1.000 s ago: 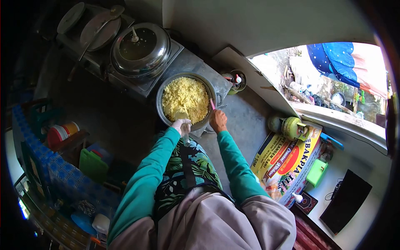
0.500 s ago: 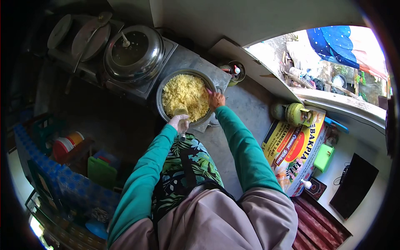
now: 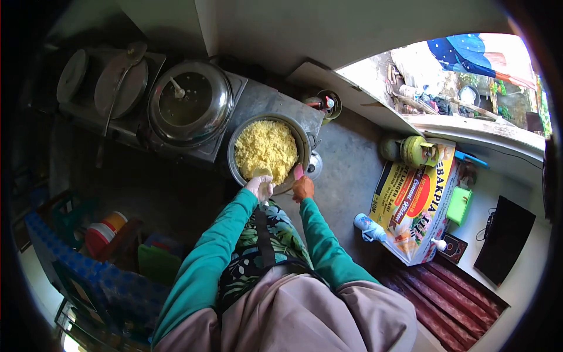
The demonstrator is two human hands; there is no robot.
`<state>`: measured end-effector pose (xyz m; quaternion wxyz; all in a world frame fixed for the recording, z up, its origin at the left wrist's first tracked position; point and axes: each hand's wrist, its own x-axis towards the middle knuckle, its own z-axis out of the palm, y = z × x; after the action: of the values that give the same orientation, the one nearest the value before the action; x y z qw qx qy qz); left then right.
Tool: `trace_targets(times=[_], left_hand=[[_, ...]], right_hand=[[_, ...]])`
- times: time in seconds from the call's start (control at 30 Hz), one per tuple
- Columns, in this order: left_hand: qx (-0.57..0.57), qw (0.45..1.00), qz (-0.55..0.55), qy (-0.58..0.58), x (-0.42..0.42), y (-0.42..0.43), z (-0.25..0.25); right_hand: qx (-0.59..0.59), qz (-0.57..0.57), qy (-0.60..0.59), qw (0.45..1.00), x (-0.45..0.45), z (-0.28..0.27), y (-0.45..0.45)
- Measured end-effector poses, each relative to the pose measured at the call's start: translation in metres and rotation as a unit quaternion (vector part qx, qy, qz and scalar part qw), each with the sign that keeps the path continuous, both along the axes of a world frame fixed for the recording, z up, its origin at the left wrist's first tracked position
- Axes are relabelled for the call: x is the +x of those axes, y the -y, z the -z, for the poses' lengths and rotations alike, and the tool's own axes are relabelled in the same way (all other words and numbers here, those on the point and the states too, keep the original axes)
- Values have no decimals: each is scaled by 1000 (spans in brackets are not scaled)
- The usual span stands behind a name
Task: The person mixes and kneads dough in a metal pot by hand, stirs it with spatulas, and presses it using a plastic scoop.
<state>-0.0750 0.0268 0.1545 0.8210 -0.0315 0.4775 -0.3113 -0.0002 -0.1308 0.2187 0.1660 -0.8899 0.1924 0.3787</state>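
Observation:
A large round metal pot [image 3: 306, 154] stands at the counter's front edge, filled with yellow crumbly food [image 3: 265, 146] that looks like rice. At the pot's near rim, my left hand [image 3: 260, 187], in a pale glove, is closed around a spatula with its pale blade in the food. To the right of it, my right hand [image 3: 303, 188] grips a pink tool [image 3: 298, 171] at the pot's lower right edge. The right hand looks bare. Fine finger detail is hard to make out.
Left of the pot, a big lidded steel pot [image 3: 190, 102] sits on a stove. A long ladle [image 3: 120, 85] lies across a round lid. At right are a green gas cylinder [image 3: 417, 151], a printed carton [image 3: 404, 205] and a blue-white bottle [image 3: 369, 227].
The view has shifted, and a bottle and a small metal lid show more plainly. My right hand has moved down the pot's right side, with the pink tool now over the near right rim.

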Motion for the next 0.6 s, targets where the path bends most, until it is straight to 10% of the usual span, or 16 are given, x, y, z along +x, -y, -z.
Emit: trace_targets(times=[0.23, 0.6], left_hand=[[64, 997, 43, 16, -3, -8, -13], [80, 997, -14, 11, -8, 22, -10]], right_hand=[[-16, -285, 362, 887, 90, 72, -23], [114, -774, 293, 549, 112, 9, -187]])
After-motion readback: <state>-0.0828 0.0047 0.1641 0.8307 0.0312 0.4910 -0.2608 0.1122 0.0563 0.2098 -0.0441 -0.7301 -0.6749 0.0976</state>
